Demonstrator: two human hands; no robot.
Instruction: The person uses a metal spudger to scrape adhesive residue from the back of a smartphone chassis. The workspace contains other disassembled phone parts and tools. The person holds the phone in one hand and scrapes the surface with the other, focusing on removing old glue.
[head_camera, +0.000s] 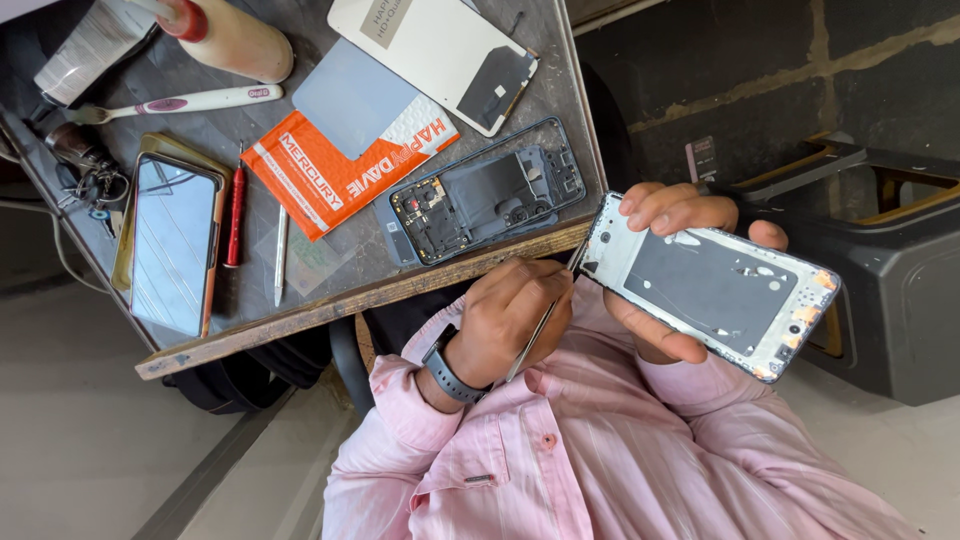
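Grey and scuffed, the bench (330, 285) fills the upper left of my view, its wooden front edge running on a slant, with a dark block wall and a black moulded casing (880, 290) off to the right.

I see my right hand (690, 275) holding one phone frame (712, 288) off the bench, just past its edge and above my pink shirt. The frame's inner side faces up, showing a dark grey panel. Its long axis slants from upper left, near the bench edge, down to lower right, where the orange-flecked end points at the black casing. My thumb lies along the upper edge and my fingers (655, 345) curl under the lower edge, closed firmly on it.

My left hand (510, 320), with a dark watch on the wrist, pinches one pair of metal tweezers (545, 320); their tip touches the frame's upper-left corner.

On the bench I count one opened phone body (480, 195) with its board exposed, one phone with a cracked screen (172, 245), one white display panel (430, 50), one orange packet (335, 170), one grey card (350, 95), one red screwdriver (235, 215), one silver screwdriver (281, 255), one toothbrush (175, 103) and one bottle (225, 35).
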